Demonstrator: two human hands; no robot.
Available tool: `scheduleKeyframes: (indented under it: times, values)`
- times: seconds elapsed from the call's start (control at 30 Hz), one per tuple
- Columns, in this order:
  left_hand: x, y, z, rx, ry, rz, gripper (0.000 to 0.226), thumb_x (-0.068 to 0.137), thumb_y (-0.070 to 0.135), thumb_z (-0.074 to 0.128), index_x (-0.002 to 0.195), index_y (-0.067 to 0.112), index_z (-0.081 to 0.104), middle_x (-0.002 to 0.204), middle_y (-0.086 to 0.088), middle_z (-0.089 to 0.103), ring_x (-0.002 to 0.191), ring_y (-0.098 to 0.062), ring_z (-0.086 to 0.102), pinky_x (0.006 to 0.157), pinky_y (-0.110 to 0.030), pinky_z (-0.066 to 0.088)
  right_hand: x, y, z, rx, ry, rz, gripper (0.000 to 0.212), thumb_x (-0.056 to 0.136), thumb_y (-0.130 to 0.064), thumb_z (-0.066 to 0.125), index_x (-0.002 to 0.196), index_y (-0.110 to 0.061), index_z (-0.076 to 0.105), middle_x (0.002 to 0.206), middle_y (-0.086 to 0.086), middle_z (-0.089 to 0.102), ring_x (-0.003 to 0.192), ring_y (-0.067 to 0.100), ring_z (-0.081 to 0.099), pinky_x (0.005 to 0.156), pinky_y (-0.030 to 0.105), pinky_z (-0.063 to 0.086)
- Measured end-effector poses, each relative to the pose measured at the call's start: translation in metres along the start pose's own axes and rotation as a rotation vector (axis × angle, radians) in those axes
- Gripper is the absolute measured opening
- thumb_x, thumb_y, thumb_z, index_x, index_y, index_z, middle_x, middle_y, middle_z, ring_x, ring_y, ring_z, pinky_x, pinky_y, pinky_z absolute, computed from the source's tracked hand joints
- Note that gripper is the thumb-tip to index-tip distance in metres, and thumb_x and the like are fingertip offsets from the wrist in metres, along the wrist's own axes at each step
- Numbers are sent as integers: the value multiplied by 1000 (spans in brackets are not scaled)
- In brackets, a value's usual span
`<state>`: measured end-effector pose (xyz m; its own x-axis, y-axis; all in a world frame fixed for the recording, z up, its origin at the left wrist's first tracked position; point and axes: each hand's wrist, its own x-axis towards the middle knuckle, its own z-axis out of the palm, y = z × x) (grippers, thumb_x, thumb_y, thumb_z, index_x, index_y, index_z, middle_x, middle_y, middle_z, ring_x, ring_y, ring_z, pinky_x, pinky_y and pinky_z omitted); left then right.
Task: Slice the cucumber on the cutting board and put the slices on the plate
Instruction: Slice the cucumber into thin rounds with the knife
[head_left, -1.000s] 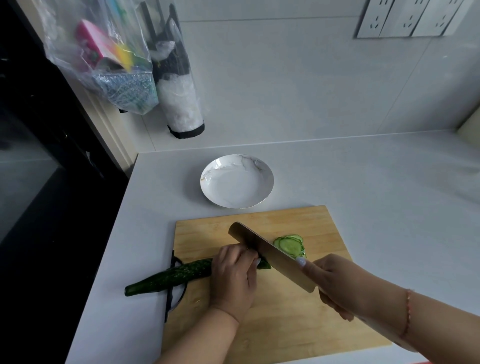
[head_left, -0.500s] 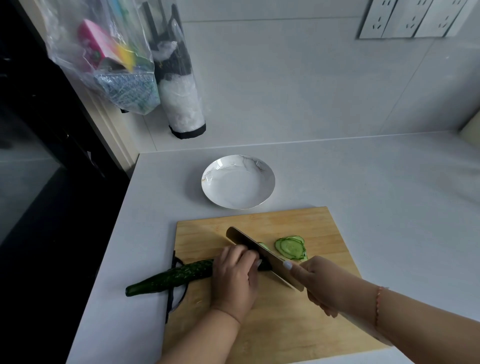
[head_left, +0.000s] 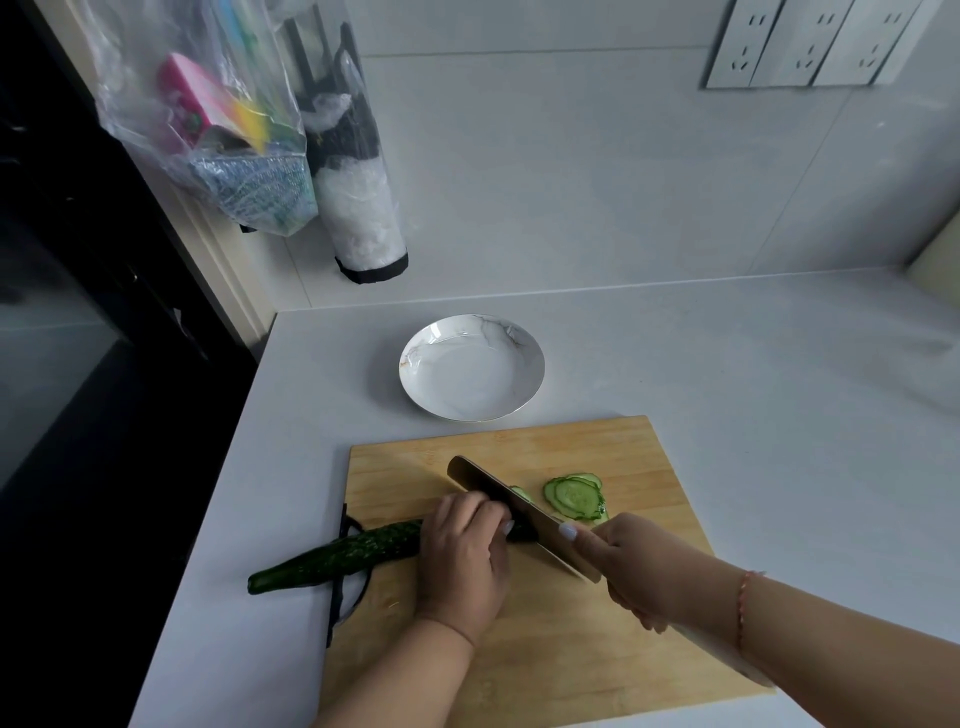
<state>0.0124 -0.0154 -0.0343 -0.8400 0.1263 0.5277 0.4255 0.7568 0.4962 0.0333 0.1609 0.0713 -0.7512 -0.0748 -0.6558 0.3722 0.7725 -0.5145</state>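
A long dark green cucumber (head_left: 337, 556) lies across the left edge of the wooden cutting board (head_left: 639, 467), its tip over the counter. My left hand (head_left: 465, 556) holds it down near the cut end, fingers curled over it. My right hand (head_left: 639, 566) grips the handle of a knife (head_left: 514, 512), whose blade rests down at the cucumber's cut end beside my left fingertips. A small pile of thin slices (head_left: 575, 496) lies on the board right of the blade. The white plate (head_left: 415, 384) sits bare behind the board.
The board sits near the front of a pale counter (head_left: 779, 374) whose left edge drops off into darkness. On the wall at the back left hang a clear plastic bag (head_left: 208, 130) with colourful items and a bag holder (head_left: 358, 208). Wall sockets (head_left: 810, 41) are at upper right.
The knife came down from its raised position to the cucumber's cut end and my right hand shifted left with it. My left hand stayed on the cucumber.
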Motion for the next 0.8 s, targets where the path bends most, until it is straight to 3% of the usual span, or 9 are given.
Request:
scheduleKeyframes:
  times: [0.23,0.57,0.8]
  values:
    - [-1,-1,2,-14,12,4,11,81,16,53,78,17,63,85,4,58,80,-18,49,69,-30,41,-11,-2,-10,52,-11,19,51,95,-56,33,72,-14,50,36,-4,47,30,15,47,48,24,45]
    - [-1,-2,1,-43,18,5,12,82,19,53,82,17,66,86,4,60,84,-17,51,71,-33,46,-35,3,-19,34,-11,-12,58,93,-59,30,78,-8,53,35,-4,47,31,15,45,55,28,48]
    - [0,0,0,-41,26,3,13,82,19,53,81,17,66,86,4,60,84,-16,51,71,-32,47,-38,2,-19,41,-12,-7,59,92,-60,30,83,-6,54,44,0,49,31,14,45,47,21,44]
